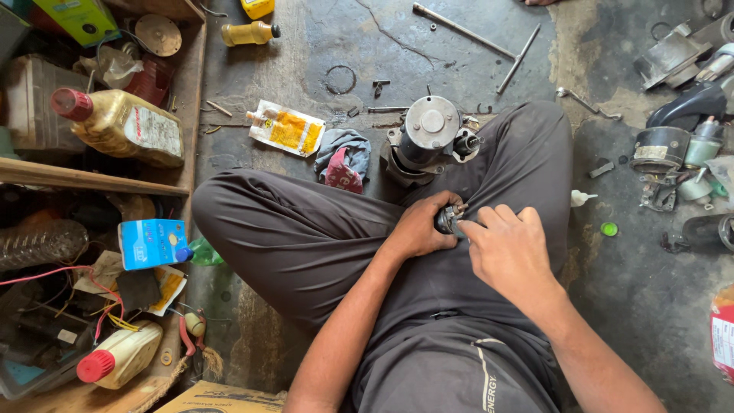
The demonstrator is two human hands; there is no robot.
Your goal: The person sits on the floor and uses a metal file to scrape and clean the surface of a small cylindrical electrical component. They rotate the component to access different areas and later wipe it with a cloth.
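Grimy, oil-stained concrete floor [650,306] fills the head view, with the person sitting cross-legged on it in dark trousers. At the centre, the left hand [417,229] is closed around a small metal part [449,219] resting on the lap, and the right hand [508,248] meets it from 4 o'clock, its fingertips pinched on the part's end. At 12 o'clock from the hands, just past the knee, a starter motor [428,141] stands on end, touching the trouser leg; a crumpled rag [342,159] lies just beside it at 9 o'clock, and a flat yellow pouch [288,128] lies beyond that. A wooden shelf [92,182] runs along the frame's 9 o'clock edge: its upper level holds a tilted bottle of amber oil [122,122] with a red cap, and the lower level holds a blue carton [153,242], tangled red wire and a white jug [122,356] with a red cap. A small yellow bottle [248,33] lies on its side at 11 o'clock. Long metal rods [489,42] lie at 1 o'clock, well apart from the hands. Motor housings and loose parts [673,149] crowd the 3 o'clock edge, leaving bare floor only between them and the right knee, where a green cap [608,229] lies.
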